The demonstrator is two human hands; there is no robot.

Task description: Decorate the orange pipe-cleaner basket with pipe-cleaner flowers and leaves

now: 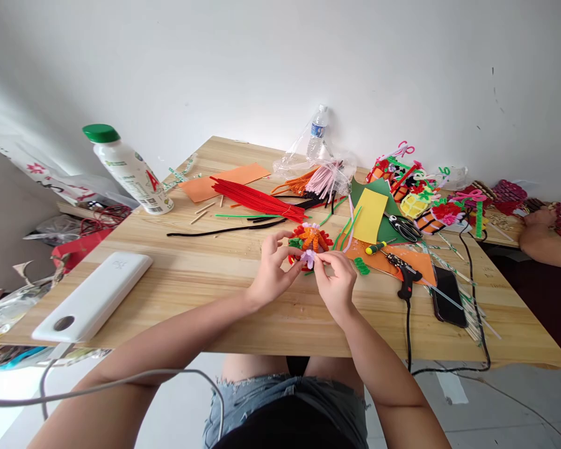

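Note:
Both hands meet over the middle of the wooden table (191, 274). My left hand (273, 268) grips the side of a red, orange and green pipe-cleaner craft piece (311, 240), fingers curled round it. My right hand (336, 280) pinches a small pale purple pipe-cleaner flower (308, 257) against the front of that piece. A bundle of red pipe cleaners (257, 198) lies just behind the hands.
A white flat device (93, 296) with a cable lies at left, a green-capped white bottle (131, 168) behind it. Right of the hands lie a glue gun (404, 274), screwdriver (376, 247), scissors (404, 227), phone (449, 296), coloured sheets and finished crafts (430, 199). Another person's arm (545, 240) rests far right.

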